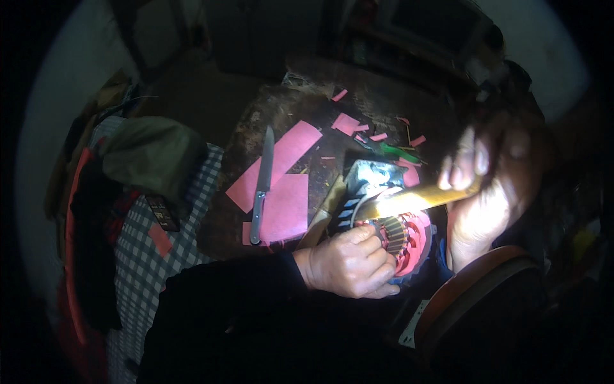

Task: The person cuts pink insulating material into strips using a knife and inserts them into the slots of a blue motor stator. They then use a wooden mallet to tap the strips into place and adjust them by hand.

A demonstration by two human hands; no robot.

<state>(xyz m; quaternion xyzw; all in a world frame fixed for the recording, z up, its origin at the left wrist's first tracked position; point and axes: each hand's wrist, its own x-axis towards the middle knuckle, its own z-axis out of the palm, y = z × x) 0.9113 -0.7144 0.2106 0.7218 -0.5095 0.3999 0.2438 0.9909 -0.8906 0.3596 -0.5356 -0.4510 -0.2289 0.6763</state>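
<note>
A motor stator (398,238) with a slotted metal ring and pink lining lies on the dark table in front of me. My left hand (350,261) is curled closed against its near left side, fingertips at the slots. Whatever it pinches is hidden. My right hand (489,192), slightly blurred, grips a flat yellowish strip (409,202), perhaps wood, at its right end. The strip stretches left across the top of the stator, brightly lit. Just behind stands a shiny metal block-like part (377,176) beside a dark, ribbed housing edge (347,211).
Left of the stator, a knife (261,198) lies on pink sheets (286,208). Pink scraps (346,123) and a green-handled tool (398,152) lie farther back. A checkered cloth (150,281) at left bears a phone (162,212) and an olive cloth item (150,153). A round brown-rimmed object (470,281) is near right.
</note>
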